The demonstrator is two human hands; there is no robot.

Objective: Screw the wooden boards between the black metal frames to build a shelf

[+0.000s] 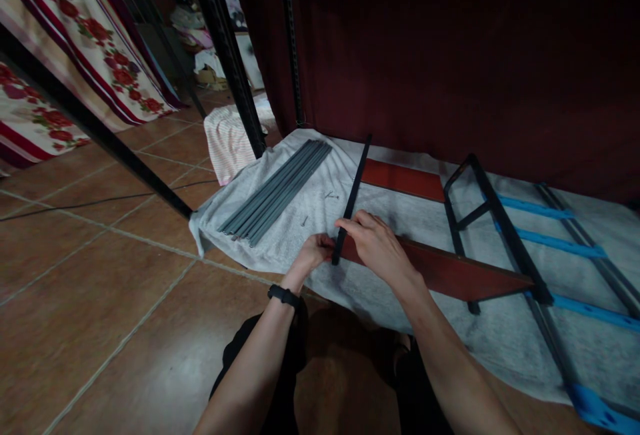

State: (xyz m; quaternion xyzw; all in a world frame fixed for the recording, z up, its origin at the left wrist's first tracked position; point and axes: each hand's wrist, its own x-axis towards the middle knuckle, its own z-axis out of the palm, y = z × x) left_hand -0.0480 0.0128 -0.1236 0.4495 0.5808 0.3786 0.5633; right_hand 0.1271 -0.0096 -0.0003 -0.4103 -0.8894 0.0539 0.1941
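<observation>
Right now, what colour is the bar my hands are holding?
Black bar, seen in the head view.

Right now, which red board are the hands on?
The near red board, with both hands at its left end by the black bar; the far red board lies untouched.

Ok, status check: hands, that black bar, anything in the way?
Left hand and right hand both at near end of black bar, fingers closed on it. Bar lies across red panel. Loose screws beside it on grey cloth.

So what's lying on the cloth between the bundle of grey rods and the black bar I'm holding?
In the head view, a few small screws lie loose on the grey cloth between the grey rods and the black bar.
</observation>
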